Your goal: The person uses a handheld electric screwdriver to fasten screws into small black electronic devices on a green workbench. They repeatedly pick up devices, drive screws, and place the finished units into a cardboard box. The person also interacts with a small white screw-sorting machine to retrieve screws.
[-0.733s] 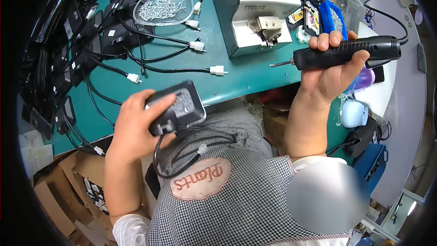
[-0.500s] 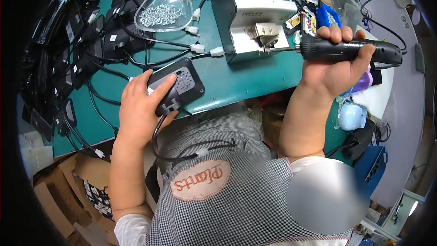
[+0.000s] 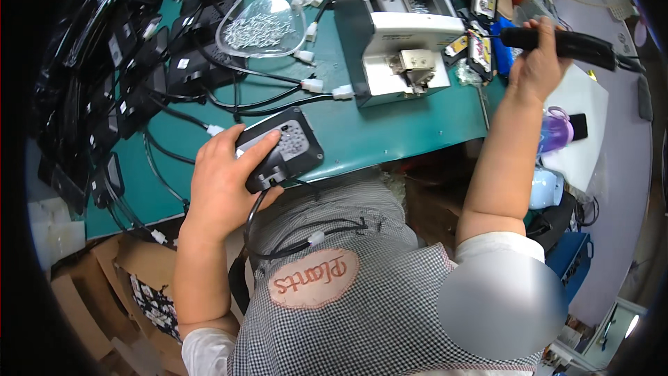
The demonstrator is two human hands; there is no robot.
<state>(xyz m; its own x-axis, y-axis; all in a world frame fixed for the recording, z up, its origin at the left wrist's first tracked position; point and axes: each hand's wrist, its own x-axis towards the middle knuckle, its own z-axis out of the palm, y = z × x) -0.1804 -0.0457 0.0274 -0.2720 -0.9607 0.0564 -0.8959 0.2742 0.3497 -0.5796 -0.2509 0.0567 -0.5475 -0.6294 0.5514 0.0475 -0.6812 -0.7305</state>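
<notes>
The left hand (image 3: pixel 226 181) is clamped on a black plastic box (image 3: pixel 306 147), which is at the front edge of the green table (image 3: pixel 403 129), one finger lying across the box's speckled grey panel; whether the box touches the table I cannot tell. A black cord (image 3: pixel 252 226) hangs from the box and loops over the person's checked apron (image 3: pixel 348 341), where a white plug (image 3: pixel 316 238) lies. The right hand (image 3: pixel 539 66) is closed around a black power screwdriver (image 3: pixel 584 47), held up beyond the right side of a grey-and-white machine (image 3: pixel 410 24), its bit pointing left. A clear tray (image 3: pixel 284 5) of small silver screws (image 3: pixel 257 31) sits left of the machine, and more black boxes (image 3: pixel 198 73) with cords crowd the table's left side. A purple cup (image 3: pixel 555 131) stands near the right forearm.
</notes>
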